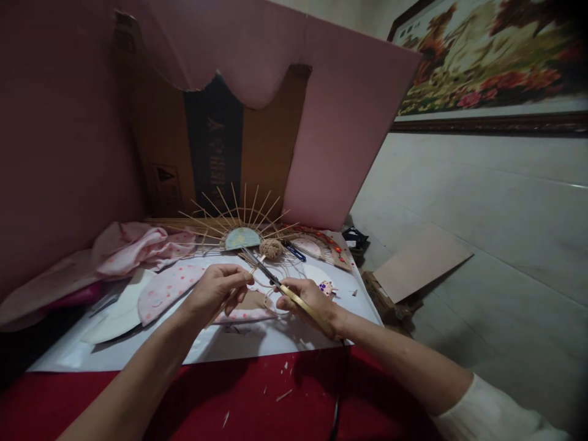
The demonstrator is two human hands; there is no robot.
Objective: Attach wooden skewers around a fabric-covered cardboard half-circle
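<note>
My right hand (305,300) grips a pair of scissors (301,306) with gold handles. The blades point up and left, close to a thin pale strand of twine (257,267). My left hand (223,291) pinches that strand between thumb and fingers. Just beyond the blades lies a ball of brown twine (271,247), with loose loops around it. Behind it, a half-round green piece (242,238) has thin sticks fanning out from its curved edge. Below my hands is a pink dotted piece with a brown cardboard face (250,300), partly hidden by my fingers.
White paper (193,355) covers the work surface over a red cloth (220,398) with scraps. Pink dotted fabric (138,248) is bunched at the left, near dotted and white half-round pieces (168,293). A pink cardboard panel (335,135) stands behind; a cardboard sheet (422,263) leans right.
</note>
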